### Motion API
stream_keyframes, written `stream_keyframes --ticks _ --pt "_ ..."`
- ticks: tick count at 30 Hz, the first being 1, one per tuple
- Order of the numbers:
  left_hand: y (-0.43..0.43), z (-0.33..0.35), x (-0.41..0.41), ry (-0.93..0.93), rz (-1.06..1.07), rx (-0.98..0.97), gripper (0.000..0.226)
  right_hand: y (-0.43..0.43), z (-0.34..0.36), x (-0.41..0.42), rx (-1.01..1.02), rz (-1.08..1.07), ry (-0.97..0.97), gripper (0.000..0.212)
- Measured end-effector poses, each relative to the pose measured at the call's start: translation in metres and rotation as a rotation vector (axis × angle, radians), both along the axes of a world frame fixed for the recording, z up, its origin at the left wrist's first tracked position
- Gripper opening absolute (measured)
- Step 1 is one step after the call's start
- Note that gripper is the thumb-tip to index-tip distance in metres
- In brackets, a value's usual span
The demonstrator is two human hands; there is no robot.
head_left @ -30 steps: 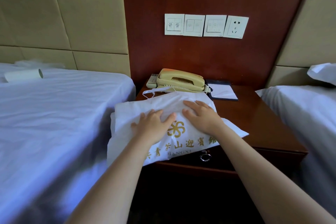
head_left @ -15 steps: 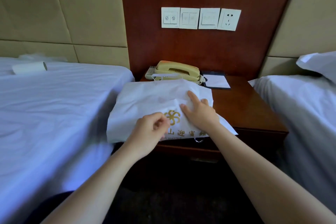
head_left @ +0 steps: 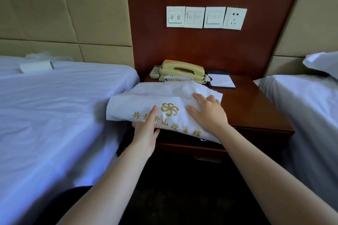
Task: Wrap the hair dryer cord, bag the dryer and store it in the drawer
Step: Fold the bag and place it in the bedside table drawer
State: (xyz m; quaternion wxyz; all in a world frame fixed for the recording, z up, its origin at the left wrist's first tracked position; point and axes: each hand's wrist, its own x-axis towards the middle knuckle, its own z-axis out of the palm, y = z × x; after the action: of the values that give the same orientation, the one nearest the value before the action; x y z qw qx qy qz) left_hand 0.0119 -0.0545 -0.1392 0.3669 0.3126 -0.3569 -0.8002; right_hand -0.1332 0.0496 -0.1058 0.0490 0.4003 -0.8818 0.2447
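Observation:
A white cloth bag (head_left: 146,100) with a gold flower logo and gold characters lies on the dark wooden nightstand (head_left: 256,111), its front edge hanging over the drawer front. The hair dryer is hidden inside it. My left hand (head_left: 146,129) grips the bag's front lower edge, thumb on top and fingers underneath. My right hand (head_left: 206,111) lies flat on the bag's right half, fingers spread. The drawer (head_left: 179,142) below the top is shut, with its ring pull (head_left: 203,139) peeking out under the bag.
A beige telephone (head_left: 181,70), a remote (head_left: 155,74) and a notepad in a dark holder (head_left: 221,81) sit at the back of the nightstand. White-sheeted beds flank it left (head_left: 54,115) and right (head_left: 301,106). Switches and a socket (head_left: 236,18) are on the wall panel.
My left hand slid from the top of the bag to its front edge and took hold underneath. The bag has bunched up and shifted back. My right hand stayed pressed on it.

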Motion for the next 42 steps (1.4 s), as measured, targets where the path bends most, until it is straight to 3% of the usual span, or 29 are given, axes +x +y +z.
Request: stream_keyframes --ticks 5,10,15,21,33,42 --pt "-0.011 0.006 -0.022 0.063 0.154 0.153 0.076 -0.001 -0.004 -0.002 -0.063 -0.010 0.012 0.054" --pt "-0.018 0.019 -0.041 -0.029 0.255 0.223 0.088 -0.001 -0.006 -0.003 -0.081 0.010 0.025 0.055" --pt "-0.035 0.035 -0.056 -0.056 0.149 0.201 0.048 0.007 -0.006 -0.018 -0.039 0.040 -0.027 0.061" --pt "-0.037 0.040 -0.075 -0.055 0.022 0.131 0.066 0.010 -0.006 -0.030 -0.053 0.082 -0.054 0.062" --pt "-0.024 0.040 -0.084 -0.178 0.244 0.063 0.049 0.007 -0.009 -0.035 -0.099 0.136 -0.069 0.062" --pt "-0.019 0.040 -0.081 -0.123 0.261 0.047 0.042 0.012 -0.011 -0.034 -0.137 0.150 -0.102 0.060"
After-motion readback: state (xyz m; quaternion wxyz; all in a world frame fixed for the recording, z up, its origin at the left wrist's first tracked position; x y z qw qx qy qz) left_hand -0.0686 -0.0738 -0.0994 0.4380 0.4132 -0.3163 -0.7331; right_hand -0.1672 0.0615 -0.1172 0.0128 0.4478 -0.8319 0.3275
